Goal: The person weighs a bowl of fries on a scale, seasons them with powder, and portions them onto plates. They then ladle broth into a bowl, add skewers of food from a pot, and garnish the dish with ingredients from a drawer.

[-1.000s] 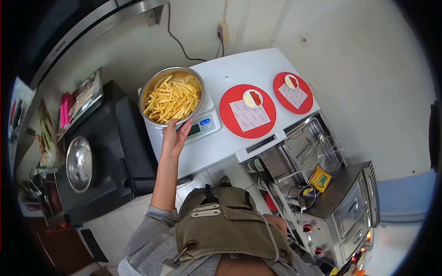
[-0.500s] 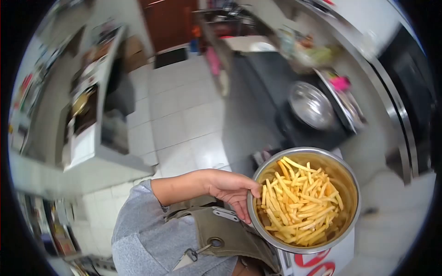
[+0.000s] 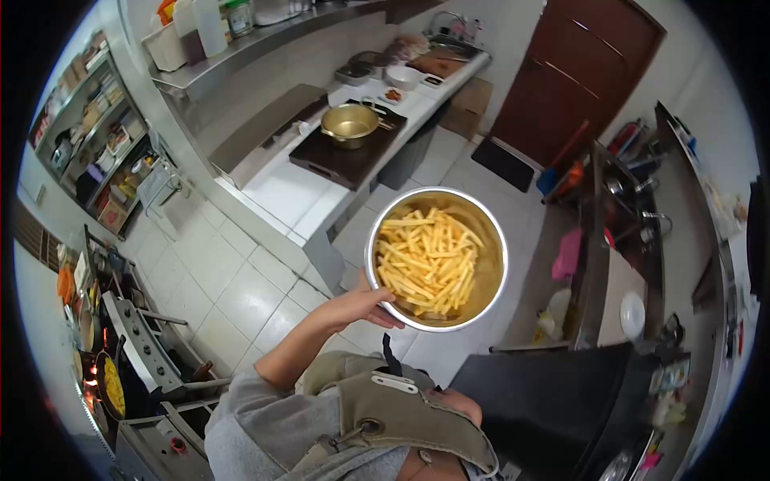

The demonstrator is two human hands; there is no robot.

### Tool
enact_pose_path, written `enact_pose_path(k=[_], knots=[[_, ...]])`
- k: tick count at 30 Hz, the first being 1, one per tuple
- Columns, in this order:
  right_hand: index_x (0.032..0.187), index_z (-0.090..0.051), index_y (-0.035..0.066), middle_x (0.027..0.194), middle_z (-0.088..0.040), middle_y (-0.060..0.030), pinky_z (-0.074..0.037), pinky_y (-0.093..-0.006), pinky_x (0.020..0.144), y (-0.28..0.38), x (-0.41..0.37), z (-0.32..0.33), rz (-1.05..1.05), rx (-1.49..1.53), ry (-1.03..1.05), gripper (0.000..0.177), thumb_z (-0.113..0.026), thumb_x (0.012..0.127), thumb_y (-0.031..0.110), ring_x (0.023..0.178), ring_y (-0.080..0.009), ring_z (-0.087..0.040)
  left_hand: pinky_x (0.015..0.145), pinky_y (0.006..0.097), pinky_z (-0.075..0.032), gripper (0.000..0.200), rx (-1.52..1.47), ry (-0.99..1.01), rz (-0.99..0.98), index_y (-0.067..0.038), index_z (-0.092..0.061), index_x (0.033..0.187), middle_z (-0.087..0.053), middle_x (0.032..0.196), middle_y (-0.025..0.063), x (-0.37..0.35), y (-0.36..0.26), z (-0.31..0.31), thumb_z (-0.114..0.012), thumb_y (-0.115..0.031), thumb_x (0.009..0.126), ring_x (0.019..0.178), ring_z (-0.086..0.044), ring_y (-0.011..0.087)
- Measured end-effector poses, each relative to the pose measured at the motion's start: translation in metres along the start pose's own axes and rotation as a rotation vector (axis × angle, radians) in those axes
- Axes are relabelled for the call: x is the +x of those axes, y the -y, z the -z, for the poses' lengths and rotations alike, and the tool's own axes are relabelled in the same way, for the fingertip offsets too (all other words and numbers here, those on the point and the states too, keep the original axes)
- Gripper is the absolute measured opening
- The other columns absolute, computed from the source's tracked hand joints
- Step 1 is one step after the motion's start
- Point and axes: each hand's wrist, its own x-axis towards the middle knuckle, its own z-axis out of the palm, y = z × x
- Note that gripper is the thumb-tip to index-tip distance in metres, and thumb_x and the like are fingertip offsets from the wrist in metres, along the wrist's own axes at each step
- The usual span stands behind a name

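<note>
My left hand (image 3: 370,305) grips the near-left rim of a round steel bowl (image 3: 493,276), thumb over the edge and fingers beneath. Pale yellow French fries (image 3: 429,260) lie in the bowl, heaped toward its left side. The bowl is held out in front of me above the floor, tilted so that its inside faces me. Past the edge of my olive apron (image 3: 401,421), a patch of skin shows that looks like part of my right hand (image 3: 459,406); its fingers are hidden.
Ahead, a brass-coloured pot (image 3: 350,124) sits on a dark tray (image 3: 321,160) on the white counter (image 3: 281,196). At lower left, a pan (image 3: 112,385) of yellow food stands over flames by the stove (image 3: 144,341). A dark countertop (image 3: 553,401) and sink (image 3: 634,208) are right.
My view has swung left, bringing the stove, shelves and white counter into sight. The bowl of fries, still in my left hand, now appears farther up and left in view.
</note>
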Motion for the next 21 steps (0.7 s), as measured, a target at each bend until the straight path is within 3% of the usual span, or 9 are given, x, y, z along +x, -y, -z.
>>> enact_pose_path(k=[1, 4, 5, 8, 11, 12, 14, 20, 21], knots=[[0.108, -0.057, -0.006, 0.099, -0.062, -0.0187, -0.043, -0.0346, 0.082, 0.016, 0.014, 0.017, 0.008, -0.022, 0.001, 0.046, -0.037, 0.093, 0.033, 0.09, -0.0258, -0.059, 0.075, 0.0315, -0.054, 0.05, -0.066, -0.072, -0.031, 0.011, -0.029, 0.124, -0.053, 0.11, 0.0242, 0.006, -0.006, 0.017, -0.041, -0.017, 0.085, 0.086, -0.063, 0.0296], [0.11, -0.057, -0.002, 0.102, -0.062, -0.0135, -0.043, -0.029, 0.088, 0.053, 0.064, 0.084, 0.435, 0.346, 0.344, 0.045, -0.039, 0.093, 0.035, 0.094, -0.0192, -0.059, 0.075, 0.0332, -0.054, 0.048, -0.17, -0.18, -0.087, 0.01, -0.034, 0.122, -0.055, 0.109, 0.0242, 0.018, -0.027, 0.061, -0.041, -0.02, 0.085, 0.087, -0.063, 0.0319], [0.11, -0.057, -0.002, 0.102, -0.062, -0.0135, -0.043, -0.029, 0.088, 0.064, 0.068, 0.106, 0.461, 0.318, 0.349, 0.045, -0.039, 0.093, 0.035, 0.094, -0.0192, -0.059, 0.076, 0.034, -0.053, 0.048, -0.208, -0.244, -0.103, 0.01, -0.036, 0.121, -0.055, 0.108, 0.0243, 0.015, -0.034, 0.06, -0.041, -0.021, 0.085, 0.087, -0.063, 0.0325], [0.114, -0.053, 0.0, 0.098, -0.063, -0.011, -0.043, -0.0302, 0.086, 0.145, 0.081, 0.179, 0.612, 0.141, 0.138, 0.042, -0.039, 0.093, 0.034, 0.093, -0.0171, -0.059, 0.081, 0.0379, -0.051, 0.047, -0.28, -0.362, -0.196, 0.01, -0.039, 0.12, -0.056, 0.106, 0.0242, 0.034, -0.061, 0.095, -0.04, -0.02, 0.083, 0.089, -0.061, 0.035], [0.115, -0.053, 0.002, 0.098, -0.062, -0.0094, -0.043, -0.0302, 0.085, 0.245, 0.107, 0.27, 0.719, -0.075, 0.11, 0.038, -0.04, 0.093, 0.031, 0.093, -0.0165, -0.057, 0.081, 0.0397, -0.051, 0.046, -0.321, -0.426, -0.323, 0.01, -0.039, 0.119, -0.055, 0.108, 0.025, 0.059, -0.087, 0.134, -0.039, -0.018, 0.083, 0.089, -0.061, 0.0374], [0.114, -0.053, 0.002, 0.097, -0.062, -0.0086, -0.043, -0.0306, 0.085, 0.274, 0.1, 0.294, 0.798, -0.094, 0.083, 0.036, -0.042, 0.093, 0.029, 0.092, -0.0163, -0.057, 0.08, 0.037, -0.051, 0.047, -0.301, -0.478, -0.365, 0.01, -0.039, 0.118, -0.059, 0.103, 0.0226, 0.063, -0.096, 0.134, -0.037, -0.021, 0.084, 0.087, -0.062, 0.0314], [0.114, -0.053, 0.003, 0.097, -0.062, -0.0078, -0.043, -0.0309, 0.084, 0.354, 0.09, 0.344, 0.904, -0.146, 0.068, 0.034, -0.043, 0.093, 0.027, 0.091, -0.0162, -0.056, 0.08, 0.0371, -0.051, 0.046, -0.347, -0.586, -0.435, 0.01, -0.039, 0.118, -0.059, 0.103, 0.0228, 0.083, -0.117, 0.144, -0.037, -0.021, 0.083, 0.087, -0.062, 0.0321], [0.104, -0.057, -0.001, 0.094, -0.061, -0.0068, -0.045, -0.0283, 0.078, 0.587, -0.009, 0.443, 1.504, -0.18, -0.045, 0.031, -0.046, 0.091, 0.025, 0.085, -0.0136, -0.057, 0.076, 0.0365, -0.053, 0.05, -0.492, -0.924, -0.584, 0.01, -0.035, 0.12, -0.057, 0.104, 0.0243, 0.124, -0.16, 0.154, -0.041, -0.019, 0.08, 0.085, -0.062, 0.0349], [0.101, -0.057, -0.002, 0.089, -0.061, -0.0052, -0.045, -0.0273, 0.076, 0.627, -0.031, 0.447, 1.631, -0.173, -0.079, 0.03, -0.047, 0.091, 0.024, 0.083, -0.0124, -0.056, 0.075, 0.0421, -0.054, 0.051, -0.569, -0.913, -0.683, 0.009, -0.031, 0.123, -0.053, 0.11, 0.0246, 0.13, -0.155, 0.161, -0.044, -0.016, 0.08, 0.085, -0.062, 0.0377]])
